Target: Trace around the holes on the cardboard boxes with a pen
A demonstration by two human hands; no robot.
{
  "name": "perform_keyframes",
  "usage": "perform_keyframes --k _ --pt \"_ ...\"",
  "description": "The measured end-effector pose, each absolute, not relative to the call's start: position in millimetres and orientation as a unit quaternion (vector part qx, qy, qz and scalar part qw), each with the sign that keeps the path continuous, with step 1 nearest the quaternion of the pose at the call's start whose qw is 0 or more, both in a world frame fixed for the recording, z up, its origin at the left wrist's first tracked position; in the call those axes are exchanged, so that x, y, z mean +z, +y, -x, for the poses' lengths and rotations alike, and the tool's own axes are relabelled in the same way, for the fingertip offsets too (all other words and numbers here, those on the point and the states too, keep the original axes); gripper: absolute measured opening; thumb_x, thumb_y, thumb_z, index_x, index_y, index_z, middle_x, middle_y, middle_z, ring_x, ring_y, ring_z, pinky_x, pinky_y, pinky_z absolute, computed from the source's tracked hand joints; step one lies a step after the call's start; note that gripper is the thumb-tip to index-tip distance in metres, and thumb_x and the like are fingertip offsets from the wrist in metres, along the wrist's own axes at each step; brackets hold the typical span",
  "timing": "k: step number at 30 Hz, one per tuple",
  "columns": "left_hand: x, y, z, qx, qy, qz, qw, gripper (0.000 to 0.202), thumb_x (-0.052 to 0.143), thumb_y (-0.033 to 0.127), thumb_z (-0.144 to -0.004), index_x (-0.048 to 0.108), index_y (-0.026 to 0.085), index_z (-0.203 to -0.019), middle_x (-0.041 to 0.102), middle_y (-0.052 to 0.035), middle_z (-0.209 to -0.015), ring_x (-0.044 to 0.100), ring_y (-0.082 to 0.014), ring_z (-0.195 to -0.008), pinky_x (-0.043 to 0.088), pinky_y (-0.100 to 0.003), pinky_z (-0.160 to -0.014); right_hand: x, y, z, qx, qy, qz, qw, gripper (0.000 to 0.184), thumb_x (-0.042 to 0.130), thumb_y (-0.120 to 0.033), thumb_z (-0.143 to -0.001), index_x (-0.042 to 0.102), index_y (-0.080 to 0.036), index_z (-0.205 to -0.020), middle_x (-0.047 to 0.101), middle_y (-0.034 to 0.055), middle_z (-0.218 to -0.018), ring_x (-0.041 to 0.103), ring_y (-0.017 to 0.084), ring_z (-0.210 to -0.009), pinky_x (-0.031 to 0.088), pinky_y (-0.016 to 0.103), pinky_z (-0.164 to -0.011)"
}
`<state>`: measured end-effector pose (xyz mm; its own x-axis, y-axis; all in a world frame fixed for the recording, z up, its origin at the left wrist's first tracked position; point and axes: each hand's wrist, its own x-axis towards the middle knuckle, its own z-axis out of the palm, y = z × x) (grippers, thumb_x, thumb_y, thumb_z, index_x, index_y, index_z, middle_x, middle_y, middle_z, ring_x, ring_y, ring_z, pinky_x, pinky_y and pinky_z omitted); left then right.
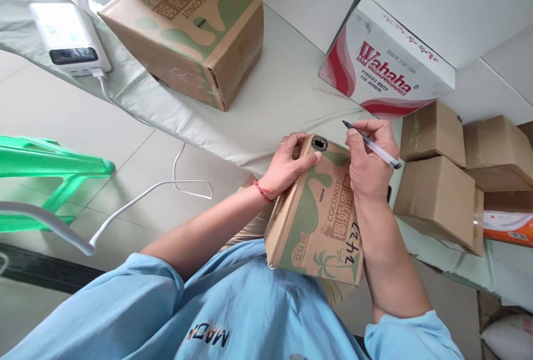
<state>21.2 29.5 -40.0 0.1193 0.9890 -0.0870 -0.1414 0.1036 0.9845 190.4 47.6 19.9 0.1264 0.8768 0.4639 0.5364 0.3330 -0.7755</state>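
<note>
We held a box (316, 221) tilted against our lap and the near edge of the table (283, 88), its green-and-brown printed face turned up toward us. Our left hand (287, 166) was clamped on the far left corner of the box, with the thumb lying across the top face and the fingers wrapped over the edge. A red string (263, 191) sat on that wrist. Our right hand (368, 163) rested on the far right part of the box and pinched a pen (372, 146) between thumb and fingers. The pen's tip pointed away from us, raised just past the box's far edge and near a dark hole (319, 142) in the cardboard. Handwritten digits (352, 243) showed on the box's right side, close to our right forearm.

On the table, a second coconut box (187, 27) stood well apart to the left, and a Wahaha carton (383, 66) stood just beyond our hands. A power bank (69, 38) lay at the table's left end, its white cable (145, 188) hanging down toward the floor. A green stool (50, 166) stood at the left, and plain cartons (437, 193) were stacked to the right.
</note>
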Motion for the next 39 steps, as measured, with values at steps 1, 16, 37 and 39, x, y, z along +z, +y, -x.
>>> perform_keyframes --k 1,16,37,39 --pt "-39.0 23.3 -18.8 0.474 0.479 -0.461 0.577 0.056 0.075 0.055 -0.086 0.062 0.021 -0.128 0.064 -0.0136 -0.14 0.056 -0.0319 -0.138 0.044 -0.049 -0.118 19.9 46.0 -189.8 0.162 -0.642 0.556 0.503 0.015 0.068 -0.041 -0.101 0.065 -0.026 -0.103 0.061 -0.002 -0.083 0.061 0.015 -0.072 0.052 0.029 -0.068" --pt "-71.1 -85.5 29.4 0.359 0.39 -0.37 0.763 0.121 0.087 0.069 -0.077 0.024 0.032 -0.174 0.055 -0.014 -0.163 0.054 -0.0423 -0.15 0.048 -0.053 -0.122 30.4 -13.7 -169.1 0.175 -0.599 0.522 0.581 0.023 0.067 -0.048 -0.102 0.065 -0.026 -0.11 0.064 0.002 -0.092 0.064 0.016 -0.077 0.056 0.031 -0.069" --pt "-62.3 -113.0 48.6 0.405 0.412 -0.295 0.761 0.087 0.088 0.051 -0.078 0.045 0.028 -0.151 0.072 -0.0061 -0.128 0.071 -0.0257 -0.103 0.061 -0.036 -0.084 -43.1 -31.5 -281.6 0.05 -0.675 0.732 0.072 0.052 0.045 -0.012 -0.1 0.066 -0.018 -0.147 0.073 0.0177 -0.131 0.07 0.028 -0.105 0.049 0.034 -0.086" --pt "-60.4 -115.9 50.7 0.402 0.409 -0.29 0.766 0.087 0.088 0.052 -0.078 0.045 0.028 -0.15 0.072 -0.0063 -0.128 0.071 -0.0255 -0.102 0.062 -0.037 -0.084 -46.2 -37.3 -278.9 0.04 -0.665 0.742 0.072 0.061 0.046 -0.014 -0.099 0.053 -0.017 -0.16 0.069 0.0201 -0.139 0.068 0.031 -0.113 0.05 0.037 -0.09"
